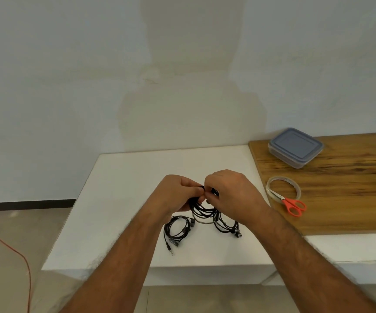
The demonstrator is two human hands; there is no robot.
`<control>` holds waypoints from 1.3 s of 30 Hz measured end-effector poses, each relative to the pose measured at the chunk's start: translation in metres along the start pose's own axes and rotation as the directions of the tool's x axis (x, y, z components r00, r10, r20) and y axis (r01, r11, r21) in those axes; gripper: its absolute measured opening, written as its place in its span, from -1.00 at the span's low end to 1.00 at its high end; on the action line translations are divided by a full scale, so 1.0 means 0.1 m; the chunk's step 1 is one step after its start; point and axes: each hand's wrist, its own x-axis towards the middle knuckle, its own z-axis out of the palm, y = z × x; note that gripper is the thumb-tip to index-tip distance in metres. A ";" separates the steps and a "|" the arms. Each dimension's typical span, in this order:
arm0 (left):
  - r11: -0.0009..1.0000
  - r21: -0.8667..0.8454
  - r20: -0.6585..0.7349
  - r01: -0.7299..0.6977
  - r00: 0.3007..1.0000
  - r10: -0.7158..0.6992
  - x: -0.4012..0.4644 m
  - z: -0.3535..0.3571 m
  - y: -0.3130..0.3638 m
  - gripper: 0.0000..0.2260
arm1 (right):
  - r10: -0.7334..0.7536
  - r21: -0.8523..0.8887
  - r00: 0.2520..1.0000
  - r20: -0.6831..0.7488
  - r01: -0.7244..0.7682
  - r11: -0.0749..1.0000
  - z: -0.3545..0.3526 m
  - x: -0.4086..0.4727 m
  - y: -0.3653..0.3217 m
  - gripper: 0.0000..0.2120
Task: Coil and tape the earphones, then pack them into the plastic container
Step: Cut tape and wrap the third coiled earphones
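Note:
Both hands meet over the middle of the white table. My left hand and my right hand grip a bundle of black earphones whose loops hang down between them. A second black earphone coil lies on the table below my left hand, its jack plug pointing toward me. Another black coil lies under my right wrist. The plastic container with a blue-grey lid on stands at the back right. A roll of clear tape lies on the wooden board.
Orange-handled scissors lie across the tape roll on the wooden board at the right. A red cable runs over the floor at the left. The wall stands close behind the table.

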 end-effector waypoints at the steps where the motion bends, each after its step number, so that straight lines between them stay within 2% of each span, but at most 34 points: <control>1: 1.000 -0.003 0.004 0.004 1.000 -0.004 0.00 0.00 0.00 -0.91 | -0.007 -0.007 1.000 -0.025 0.007 1.000 0.00 0.00 0.00 -0.84; 9: 0.968 -0.199 0.116 0.153 0.984 -0.132 -0.01 -0.08 0.04 -0.90 | -0.102 -0.043 0.970 -0.220 0.095 0.995 0.07 -0.02 0.01 -0.81; 14: 0.988 -0.122 0.080 0.090 0.994 -0.080 -0.01 -0.12 0.04 -0.88 | -0.135 -0.054 0.951 -0.279 0.125 0.991 0.13 -0.04 0.01 -0.79; 19: 0.988 -0.116 0.103 0.101 0.991 -0.089 -0.02 -0.13 0.05 -0.90 | -0.161 -0.076 0.932 -0.324 0.143 0.987 0.17 -0.05 0.02 -0.83; 31: 0.969 -0.200 0.157 0.147 0.981 -0.117 -0.03 -0.13 0.05 -0.91 | -0.163 -0.060 0.937 -0.310 0.151 0.987 0.14 -0.04 0.00 -0.81; 39: 0.985 -0.158 0.104 0.077 0.993 -0.061 -0.02 -0.10 0.03 -0.94 | -0.106 -0.001 0.966 -0.237 0.109 0.994 0.08 -0.05 0.01 -0.82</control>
